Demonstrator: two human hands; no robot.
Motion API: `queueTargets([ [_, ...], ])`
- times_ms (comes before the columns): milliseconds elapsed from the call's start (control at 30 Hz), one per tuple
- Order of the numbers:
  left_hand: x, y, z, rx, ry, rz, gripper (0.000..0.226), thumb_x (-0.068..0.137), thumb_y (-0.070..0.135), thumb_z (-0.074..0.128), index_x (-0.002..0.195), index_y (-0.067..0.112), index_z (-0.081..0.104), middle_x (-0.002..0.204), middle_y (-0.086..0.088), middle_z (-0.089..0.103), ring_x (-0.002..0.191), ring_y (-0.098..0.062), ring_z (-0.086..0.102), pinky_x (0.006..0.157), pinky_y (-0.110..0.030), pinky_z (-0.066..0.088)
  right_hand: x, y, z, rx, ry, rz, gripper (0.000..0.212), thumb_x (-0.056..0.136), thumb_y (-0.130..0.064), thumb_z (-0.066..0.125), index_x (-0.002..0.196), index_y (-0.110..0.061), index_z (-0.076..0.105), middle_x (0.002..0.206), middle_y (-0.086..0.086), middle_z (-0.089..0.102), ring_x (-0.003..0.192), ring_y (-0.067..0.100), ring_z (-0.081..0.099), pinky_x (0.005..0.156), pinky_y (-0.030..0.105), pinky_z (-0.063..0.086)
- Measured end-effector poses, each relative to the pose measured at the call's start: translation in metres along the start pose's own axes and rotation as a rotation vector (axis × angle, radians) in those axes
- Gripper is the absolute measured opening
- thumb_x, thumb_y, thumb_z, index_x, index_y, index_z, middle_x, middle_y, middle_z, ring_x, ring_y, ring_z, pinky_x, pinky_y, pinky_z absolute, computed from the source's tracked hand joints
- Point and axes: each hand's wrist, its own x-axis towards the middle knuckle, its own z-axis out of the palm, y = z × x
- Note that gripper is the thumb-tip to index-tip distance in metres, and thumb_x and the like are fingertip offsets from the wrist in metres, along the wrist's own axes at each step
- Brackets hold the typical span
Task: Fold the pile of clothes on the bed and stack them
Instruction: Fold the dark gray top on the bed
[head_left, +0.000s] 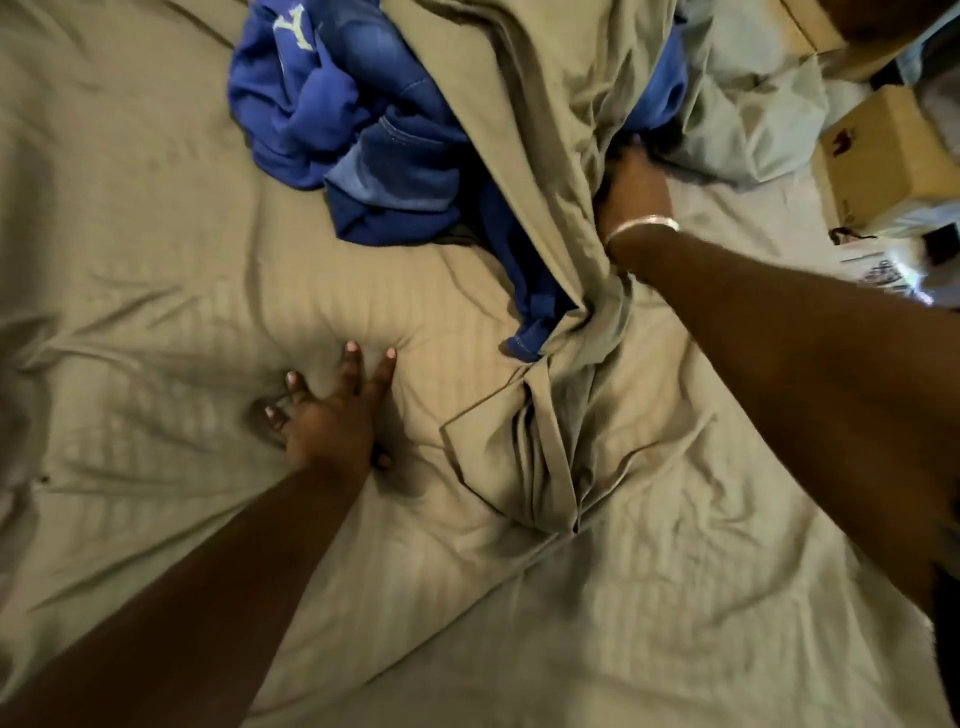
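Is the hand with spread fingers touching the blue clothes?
Apart. In the head view the left hand presses flat on the tan bedsheet, with bare sheet showing between its fingers and the blue clothes.

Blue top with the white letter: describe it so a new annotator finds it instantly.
Start at the tan striped bed sheet filling the view, then go to the blue clothes pile at top centre, left of the bunched tan sheet fold. The blue top is the pile's leftmost, crumpled piece. Unlike the stitched denim jeans beside it, it is soft knit and bears a large white letter.
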Motion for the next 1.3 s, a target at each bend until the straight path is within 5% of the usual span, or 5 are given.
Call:
queueTargets([
  [300, 0.007, -0.006, -0.001, -0.014, -0.041, 0.046, 0.122, 0.073, 0.048, 0.079, 0.143, 0.058, -0.021, 0.16, 0.015, -0.025, 0.142, -0.057, 0.001, 0.106, -0.075, 0.019, -0.253, -0.003, -0.079, 0.676, 0.268, 0.361, 0.048, 0.087, -0.035, 0.066, 0.06, 0.003, 0.053, 0.05, 0.025, 0.044, 0.043, 0.026, 0.038, 0.044, 0.039, 0.032],
  [600, -0.04, 0.007, -0.046, -0.049, -0.163, 0.018, 0.094, 0.088, 0.055, 0.061, 0.155, 0.039, -0.004, 0.165, 0.004, -0.004, 0.144, -0.05, 0.014, 0.108, -0.067, 0.025, -0.365, -0.086, -0.105, 1.006, 0.32, 0.53, 0.042, 0.087, 0.003, 0.066, 0.09, -0.037, 0.079, 0.092, 0.006, 0.076, 0.094, 0.025, 0.071, 0.088, 0.045, 0.055],
  [700, -0.09, 0.03, -0.071, -0.61, -0.22, 0.03, 0.046, 0.094, 0.053, 0.046, 0.123, 0.019, 0.06, 0.135, -0.017, 0.057, 0.119, -0.039, 0.056, 0.103, -0.053, 0.044, -0.361, -0.126, -0.149, 1.039, 0.412, 0.477, 0.019, 0.083, -0.012, 0.071, 0.08, -0.029, 0.08, 0.08, 0.01, 0.073, 0.082, 0.029, 0.069, 0.082, 0.042, 0.057],
  [900, -0.223, 0.086, -0.194, -1.797, -0.757, -0.135, 0.052, 0.089, 0.056, 0.057, 0.094, 0.007, 0.07, 0.084, -0.013, 0.066, 0.081, -0.032, 0.058, 0.074, -0.041, 0.047, -0.393, -0.186, -0.259, 1.053, 0.567, 0.366, 0.04, 0.075, -0.056, 0.076, 0.079, -0.016, 0.075, 0.072, 0.032, 0.06, 0.075, 0.028, 0.061, 0.073, 0.045, 0.05],
  [1300, -0.347, 0.083, -0.305, -0.992, -0.594, 0.032, 0.031, 0.098, 0.007, 0.037, 0.07, 0.004, 0.049, 0.077, -0.013, 0.05, 0.064, -0.029, 0.046, 0.056, -0.034, 0.042, -0.476, -0.267, -0.38, 0.708, 0.446, -0.016, 0.044, 0.085, -0.014, 0.071, 0.059, -0.025, 0.038, 0.057, -0.015, 0.032, 0.051, -0.002, 0.037, 0.052, 0.016, 0.03],
])
